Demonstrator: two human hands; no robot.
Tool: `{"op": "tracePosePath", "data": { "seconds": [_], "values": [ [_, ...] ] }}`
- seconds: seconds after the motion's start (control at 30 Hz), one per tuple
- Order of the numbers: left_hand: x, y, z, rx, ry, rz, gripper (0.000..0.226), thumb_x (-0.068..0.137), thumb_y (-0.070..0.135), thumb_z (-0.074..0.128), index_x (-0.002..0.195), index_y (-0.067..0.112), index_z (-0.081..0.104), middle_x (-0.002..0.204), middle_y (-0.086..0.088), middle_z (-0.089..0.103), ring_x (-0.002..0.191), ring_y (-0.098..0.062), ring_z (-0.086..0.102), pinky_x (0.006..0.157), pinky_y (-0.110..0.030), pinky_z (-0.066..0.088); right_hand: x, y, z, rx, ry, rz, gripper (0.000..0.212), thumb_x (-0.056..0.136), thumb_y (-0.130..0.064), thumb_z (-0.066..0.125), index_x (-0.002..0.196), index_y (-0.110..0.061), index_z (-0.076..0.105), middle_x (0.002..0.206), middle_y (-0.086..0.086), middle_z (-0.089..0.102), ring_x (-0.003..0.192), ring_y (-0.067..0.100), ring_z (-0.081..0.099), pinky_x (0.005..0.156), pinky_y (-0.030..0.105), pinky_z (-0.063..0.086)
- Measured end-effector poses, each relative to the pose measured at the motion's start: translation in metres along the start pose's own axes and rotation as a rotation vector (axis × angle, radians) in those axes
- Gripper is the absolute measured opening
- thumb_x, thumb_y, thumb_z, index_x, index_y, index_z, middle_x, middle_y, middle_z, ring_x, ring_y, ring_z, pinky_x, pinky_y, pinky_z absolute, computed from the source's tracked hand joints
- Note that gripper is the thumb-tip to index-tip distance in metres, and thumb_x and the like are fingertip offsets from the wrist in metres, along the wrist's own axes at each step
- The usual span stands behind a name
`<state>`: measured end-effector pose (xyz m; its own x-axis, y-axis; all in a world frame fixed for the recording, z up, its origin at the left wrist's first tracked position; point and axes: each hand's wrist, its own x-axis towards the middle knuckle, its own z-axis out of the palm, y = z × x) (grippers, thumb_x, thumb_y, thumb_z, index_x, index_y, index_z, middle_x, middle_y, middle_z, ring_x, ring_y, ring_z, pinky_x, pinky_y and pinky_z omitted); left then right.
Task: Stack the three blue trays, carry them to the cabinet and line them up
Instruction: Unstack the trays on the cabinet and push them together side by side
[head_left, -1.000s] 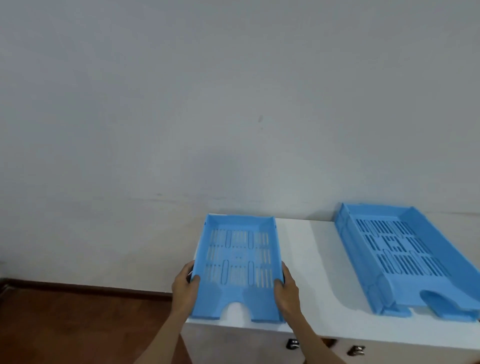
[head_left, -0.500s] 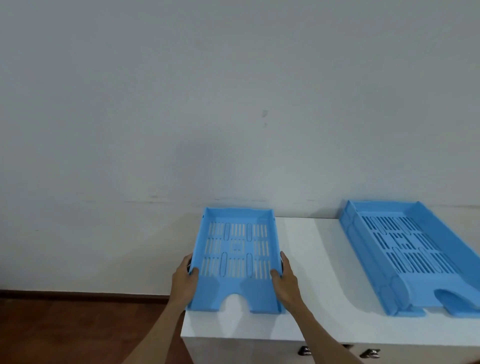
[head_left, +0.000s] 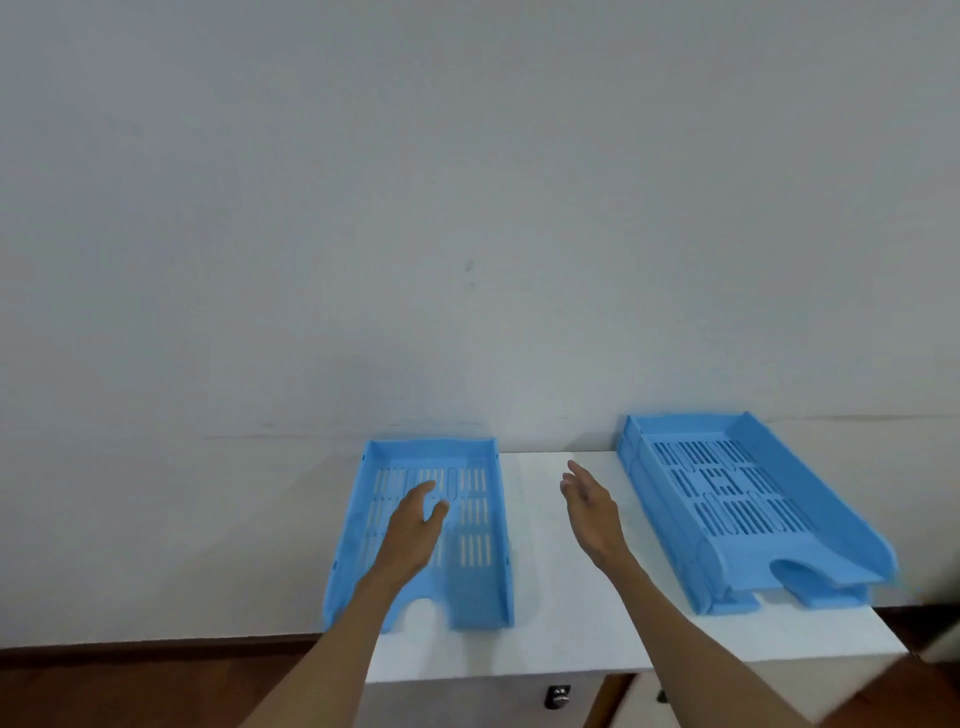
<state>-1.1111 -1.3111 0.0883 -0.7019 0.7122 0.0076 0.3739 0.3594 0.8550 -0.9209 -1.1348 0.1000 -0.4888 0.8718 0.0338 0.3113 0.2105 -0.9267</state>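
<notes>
Above the left tray (head_left: 470, 525), the left hand (head_left: 413, 525) is held with fingers spread and nothing gripped; whether it touches the slotted floor cannot be told. Beside it, over bare white surface (head_left: 550, 613), the right hand (head_left: 592, 512) is likewise spread, palm turned inward, empty. One tray is set down at the left end of the cabinet top, its back wall close to the wall (head_left: 467, 208) and its notched front near the edge. To the right, well apart, the other two trays (head_left: 748, 509) are seen nested as a pair and angled. By judgement, lining up is under way, with the pair not yet separated. For a clean result, the upper tray is best lifted by both side walls, kept level, and set parallel to the first, fronts kept even.
</notes>
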Motion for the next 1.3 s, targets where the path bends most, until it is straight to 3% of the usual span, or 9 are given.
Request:
{"op": "tracePosePath", "data": {
  "seconds": [0.17,0.53,0.67,0.73,0.8,0.87,0.93,1.07,1.3],
  "values": [
    [-0.003,0.051,0.060,-0.096,-0.093,0.030,0.048,0.099,0.038,0.049,0.143,0.019,0.044,0.150,-0.005,0.044,0.139,-0.020,0.039,0.112,-0.031,0.028,-0.003,0.009,-0.068,0.026,0.114,-0.028,0.040,0.100,-0.025,0.049,0.139,-0.023,0.052,0.138,-0.001,0.058,0.116,0.004,0.049,0.100,0.022,0.034],
    [-0.033,0.136,0.209,-0.236,-0.124,-0.037,0.046,0.100,0.042,0.044,0.142,0.023,0.043,0.151,-0.003,0.045,0.136,-0.020,0.043,0.104,-0.026,0.030,0.006,0.074,-0.257,-0.093,0.207,-0.125,0.038,0.098,-0.014,0.049,0.135,-0.018,0.058,0.138,-0.001,0.060,0.127,0.014,0.055,0.109,0.035,0.043],
    [-0.047,0.164,0.269,-0.255,-0.128,-0.093,0.053,0.099,0.046,0.043,0.147,0.023,0.035,0.155,-0.002,0.038,0.140,-0.021,0.038,0.110,-0.034,0.031,0.021,0.111,-0.325,-0.183,0.275,-0.071,0.042,0.096,-0.017,0.044,0.136,-0.025,0.053,0.126,0.004,0.065,0.082,0.015,0.069,0.069,0.026,0.059],
    [-0.051,0.175,0.296,-0.251,-0.129,-0.120,0.057,0.099,0.046,0.043,0.149,0.022,0.030,0.157,-0.003,0.033,0.141,-0.023,0.036,0.111,-0.037,0.031,0.030,0.128,-0.350,-0.211,0.282,-0.029,0.044,0.097,-0.020,0.043,0.141,-0.023,0.048,0.136,0.008,0.058,0.099,0.021,0.066,0.077,0.036,0.060],
    [-0.055,0.185,0.317,-0.255,-0.143,-0.158,0.058,0.099,0.044,0.046,0.149,0.021,0.029,0.154,-0.005,0.037,0.133,-0.021,0.046,0.103,-0.030,0.038,0.038,0.143,-0.368,-0.238,0.244,0.030,0.049,0.097,-0.022,0.044,0.146,-0.022,0.041,0.143,0.012,0.050,0.108,0.025,0.061,0.078,0.036,0.059],
    [-0.059,0.191,0.335,-0.289,-0.158,-0.179,0.049,0.098,0.040,0.049,0.142,0.024,0.037,0.144,-0.004,0.051,0.104,-0.004,0.061,0.080,-0.012,0.047,0.043,0.158,-0.377,-0.246,0.164,0.084,0.055,0.097,-0.021,0.046,0.150,-0.020,0.033,0.147,0.014,0.044,0.112,0.029,0.059,0.080,0.035,0.057],
    [-0.061,0.196,0.350,-0.315,-0.144,-0.189,0.036,0.098,0.034,0.051,0.132,0.028,0.042,0.133,-0.001,0.059,0.089,0.004,0.059,0.064,-0.009,0.044,0.046,0.171,-0.381,-0.220,0.091,0.126,0.058,0.098,-0.021,0.046,0.152,-0.019,0.028,0.148,0.015,0.043,0.112,0.030,0.060,0.081,0.036,0.056],
    [-0.055,0.198,0.366,-0.257,-0.062,-0.211,0.040,0.101,0.016,0.042,0.140,0.020,0.034,0.121,-0.003,0.060,0.087,-0.007,0.063,0.055,-0.011,0.048,0.050,0.185,-0.376,-0.173,0.022,0.154,0.051,0.099,-0.016,0.042,0.148,-0.019,0.032,0.118,0.008,0.060,0.081,0.011,0.063,0.056,0.015,0.048],
    [-0.046,0.194,0.373,-0.175,-0.062,-0.211,0.044,0.101,0.010,0.033,0.144,0.023,0.030,0.113,0.001,0.058,0.084,-0.006,0.064,0.049,-0.009,0.049,0.054,0.201,-0.372,-0.138,0.071,0.133,0.042,0.100,-0.011,0.036,0.140,-0.021,0.041,0.090,-0.012,0.059,0.075,0.005,0.063,0.044,0.011,0.047]
  ]
}}
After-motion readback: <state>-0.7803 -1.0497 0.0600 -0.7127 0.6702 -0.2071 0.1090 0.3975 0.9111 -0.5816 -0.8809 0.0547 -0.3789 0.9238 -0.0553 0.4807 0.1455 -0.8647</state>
